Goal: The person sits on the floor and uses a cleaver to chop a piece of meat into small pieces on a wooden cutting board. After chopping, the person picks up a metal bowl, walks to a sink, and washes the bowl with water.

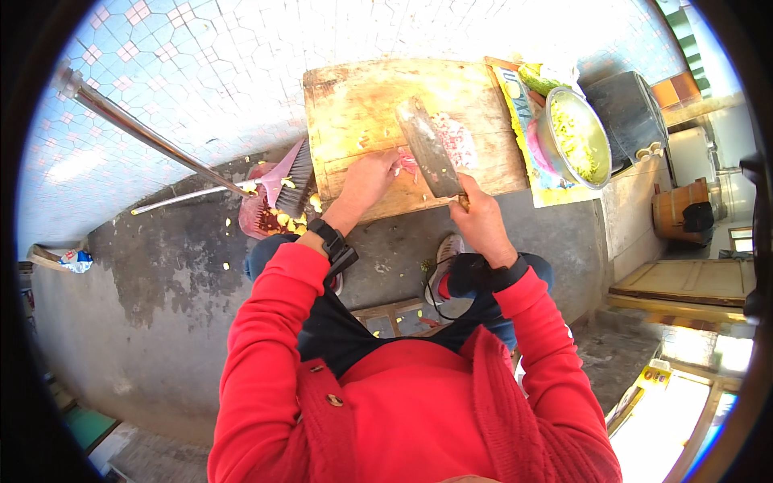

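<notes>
My right hand (480, 217) is closed around the handle of a broad cleaver (430, 148), whose blade lies over a large wooden chopping board (356, 102). Just left of the blade, the fingers of my left hand (373, 178) are at a small piece of raw meat (408, 160) on the board; their tips are too small to show whether they grip it. Beyond the blade, to its right, is a heap of chopped pinkish meat (456, 142). A metal bowl (606, 154) of shredded green vegetable (574, 142) stands right of the board.
A red dustpan (249, 214) with yellowish scraps and a broom (293, 181) lie left of the board. A metal pole (151, 136) slants down there. Right of the bowl stands a black container (628, 115); a green vegetable (537, 78) lies behind the bowl. A wooden stool (395, 320) is between my legs.
</notes>
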`<state>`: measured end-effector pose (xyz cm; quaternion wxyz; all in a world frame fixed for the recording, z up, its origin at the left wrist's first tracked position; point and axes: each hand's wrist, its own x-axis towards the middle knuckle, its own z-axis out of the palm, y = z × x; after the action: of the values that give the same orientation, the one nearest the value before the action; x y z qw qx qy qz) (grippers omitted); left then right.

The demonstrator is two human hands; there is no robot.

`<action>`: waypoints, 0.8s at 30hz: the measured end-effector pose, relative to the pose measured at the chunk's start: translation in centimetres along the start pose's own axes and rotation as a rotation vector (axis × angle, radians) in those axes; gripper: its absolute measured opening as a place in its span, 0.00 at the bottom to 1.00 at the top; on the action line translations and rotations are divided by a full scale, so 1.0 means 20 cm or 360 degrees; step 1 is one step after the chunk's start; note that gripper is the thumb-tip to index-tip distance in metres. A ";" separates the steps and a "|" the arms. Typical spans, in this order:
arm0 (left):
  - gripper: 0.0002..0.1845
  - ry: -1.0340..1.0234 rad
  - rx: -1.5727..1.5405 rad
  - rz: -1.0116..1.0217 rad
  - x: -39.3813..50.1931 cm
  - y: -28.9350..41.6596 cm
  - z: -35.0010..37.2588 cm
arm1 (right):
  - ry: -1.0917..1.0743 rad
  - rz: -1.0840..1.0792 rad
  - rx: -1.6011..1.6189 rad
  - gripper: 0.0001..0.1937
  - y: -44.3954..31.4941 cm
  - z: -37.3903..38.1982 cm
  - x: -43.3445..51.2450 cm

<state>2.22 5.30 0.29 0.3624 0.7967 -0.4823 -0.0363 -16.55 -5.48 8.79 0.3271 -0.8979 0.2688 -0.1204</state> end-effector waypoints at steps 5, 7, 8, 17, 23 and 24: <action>0.02 -0.0168 -0.0681 -0.0271 0.03 -0.06 -0.03 | 0.0063 -0.0488 -0.0149 0.20 0.10 -0.13 0.01; 0.04 -0.0171 -0.0807 -0.0308 0.03 -0.10 -0.04 | -0.0077 -0.0662 -0.0385 0.22 0.12 -0.21 0.02; 0.04 -0.0160 -0.0862 -0.0304 0.04 -0.11 -0.05 | -0.0092 -0.0810 -0.0534 0.23 0.13 -0.25 0.03; 0.10 -0.0408 -0.1053 -0.0251 0.11 0.01 -0.10 | -0.0302 -0.1530 -0.1161 0.21 0.13 -0.39 0.18; 0.11 -0.0651 -0.1220 -0.0113 0.14 0.09 -0.06 | -0.0327 -0.1685 -0.1241 0.20 0.12 -0.36 0.25; 0.10 -0.0677 -0.1208 -0.0144 0.15 0.09 -0.05 | -0.0321 -0.1716 -0.1234 0.20 0.12 -0.36 0.26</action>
<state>2.94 3.05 2.93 0.5202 0.6022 -0.4633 -0.3901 -16.08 -13.60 12.93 -0.1014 -0.9659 -0.2253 -0.0772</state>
